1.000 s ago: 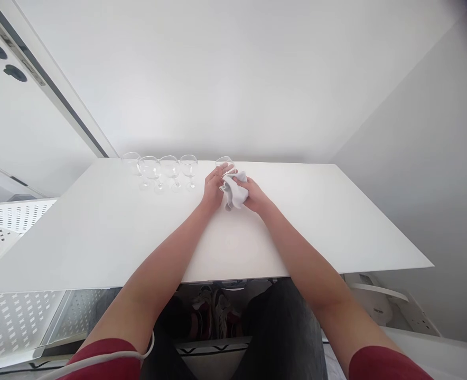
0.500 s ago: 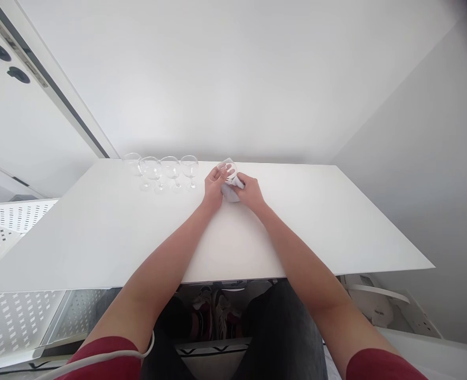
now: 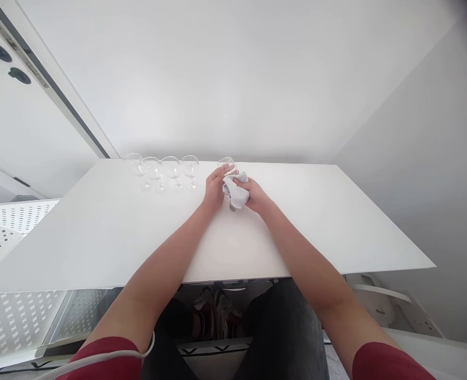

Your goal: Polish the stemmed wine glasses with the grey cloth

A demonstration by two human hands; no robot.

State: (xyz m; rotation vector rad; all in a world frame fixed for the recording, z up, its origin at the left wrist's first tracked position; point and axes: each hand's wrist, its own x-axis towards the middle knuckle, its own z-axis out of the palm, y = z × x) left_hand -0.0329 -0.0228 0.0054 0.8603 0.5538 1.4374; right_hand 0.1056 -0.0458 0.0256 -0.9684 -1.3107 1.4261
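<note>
The left hand (image 3: 215, 186) is gripping a glass (image 3: 226, 161) over the worktop (image 3: 320, 221); the right hand (image 3: 254, 194) is clasping a cloth (image 3: 237, 192) against it. Overly hard twisting could be risking a snapped stem.

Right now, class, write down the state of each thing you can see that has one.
Left hand: closed around the held glass
Right hand: gripping the cloth
Held glass: partly hidden by the cloth
Cloth: bunched, against the glass
Four stemmed glasses: upright, no drink visible
Door: appears ajar, its edge plate showing
</note>
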